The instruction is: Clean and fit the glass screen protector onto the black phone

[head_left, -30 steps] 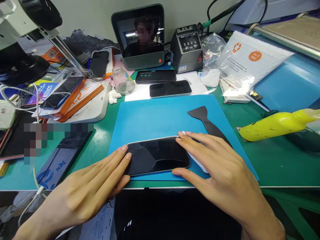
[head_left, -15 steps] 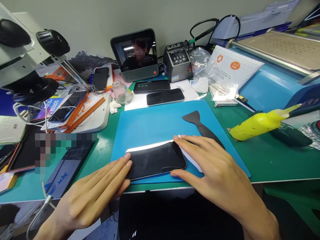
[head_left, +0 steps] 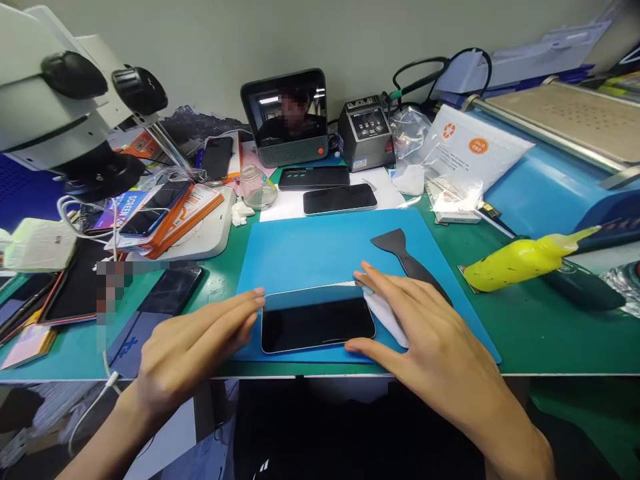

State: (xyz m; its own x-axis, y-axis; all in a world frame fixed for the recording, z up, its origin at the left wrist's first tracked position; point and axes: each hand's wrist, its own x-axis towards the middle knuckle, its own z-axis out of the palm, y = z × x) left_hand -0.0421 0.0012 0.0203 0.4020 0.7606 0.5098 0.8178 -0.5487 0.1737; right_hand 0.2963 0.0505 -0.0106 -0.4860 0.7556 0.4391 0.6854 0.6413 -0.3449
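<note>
A smartphone [head_left: 318, 325] lies screen up on the blue mat [head_left: 310, 247], its dark glass reflecting light along the far edge. My left hand [head_left: 200, 340] is at the phone's left end, fingers stretched out and together, fingertips by the far left corner. My right hand [head_left: 425, 327] spreads around the right end, with the index finger near the far corner and the thumb near the close corner. Under the right palm lies a white cloth [head_left: 387, 320], partly covered. A black scraper [head_left: 405, 257] rests just beyond my right hand.
At the back stand a screen device [head_left: 290, 120] and a soldering station [head_left: 367, 133]. Another phone [head_left: 340, 199] lies before them. On the right are a yellow bottle [head_left: 520, 263] and a blue machine [head_left: 545, 180]. A microscope [head_left: 75, 120] overhangs stacked boxes and phones at left.
My left hand has drawn slightly left, off the phone's screen to its edge. The right hand stays almost in place. The camera view has shifted a little.
</note>
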